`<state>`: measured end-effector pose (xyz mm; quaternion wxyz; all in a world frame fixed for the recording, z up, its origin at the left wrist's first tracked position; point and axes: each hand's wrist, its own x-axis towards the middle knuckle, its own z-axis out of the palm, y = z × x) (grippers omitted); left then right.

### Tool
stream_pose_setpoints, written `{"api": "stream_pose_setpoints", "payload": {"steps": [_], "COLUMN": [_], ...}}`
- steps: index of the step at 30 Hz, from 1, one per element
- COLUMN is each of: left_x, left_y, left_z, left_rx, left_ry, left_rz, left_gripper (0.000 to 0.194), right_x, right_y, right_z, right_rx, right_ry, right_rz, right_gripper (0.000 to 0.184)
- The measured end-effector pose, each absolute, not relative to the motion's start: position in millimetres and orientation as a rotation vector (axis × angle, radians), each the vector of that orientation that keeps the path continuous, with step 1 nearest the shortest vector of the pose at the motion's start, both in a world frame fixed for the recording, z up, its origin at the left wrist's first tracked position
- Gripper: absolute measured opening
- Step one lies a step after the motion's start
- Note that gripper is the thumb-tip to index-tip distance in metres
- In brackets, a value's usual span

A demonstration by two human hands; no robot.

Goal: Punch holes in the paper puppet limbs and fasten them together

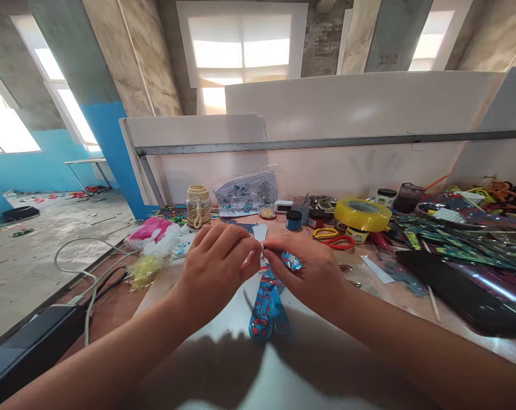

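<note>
The 2 hands (218, 259) (312, 272) and 2 forearms (125, 341) are bare.

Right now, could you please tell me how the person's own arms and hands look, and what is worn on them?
The left hand and the right hand are bare, without gloves. The left forearm and right forearm show no sleeves, watch, bracelet or markings. I see no ring, but some fingers are partly hidden.

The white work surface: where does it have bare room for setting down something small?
White work surface is bare between left forearm and right forearm, nearer than the blue-and-red pieces. Crowded: far side, yellow tape and blue jar; right, dark strips.
</note>
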<state>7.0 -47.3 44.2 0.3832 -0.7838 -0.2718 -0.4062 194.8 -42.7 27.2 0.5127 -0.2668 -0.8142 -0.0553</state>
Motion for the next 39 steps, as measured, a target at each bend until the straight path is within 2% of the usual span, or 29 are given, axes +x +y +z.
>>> {"api": "stream_pose_setpoints", "payload": {"steps": [12,16,21,26,31,34,39], "left_x": [5,7,10,12,4,0,8], "left_y": [-45,-42,-43,-45,-41,-38,-42], "left_z": [40,41,45,42,49,53,38], "left_rx": [-2.029,-2.035,-2.185,-2.315,-2.558,-2.581,-2.667], "left_ry": [-0.689,-0.743,-0.903,-0.976,-1.243,-1.36,-1.424], "left_rz": [-0.935,-1.039,-1.329,-1.38,-1.123,-0.924,-0.538], "left_gripper": [0.007,0.009,0.008,0.006,0.021,0.021,0.026], "right_x": [191,192,192,191,198,205,210], "right_y": [-45,-44,-38,-32,-20,-13,-9], "right_z": [29,31,35,36,38,39,39], "right_rx": [-0.807,-0.782,-0.618,-0.532,-0.489,-0.469,-0.416], "right_ry": [-1.94,-1.917,-1.756,-1.627,-1.521,-1.525,-1.549], "right_rz": [0.161,0.28,0.764,1.185,1.404,1.417,1.419], "right_gripper": [0.018,0.016,0.016,0.011,0.02,0.026,0.022]}}
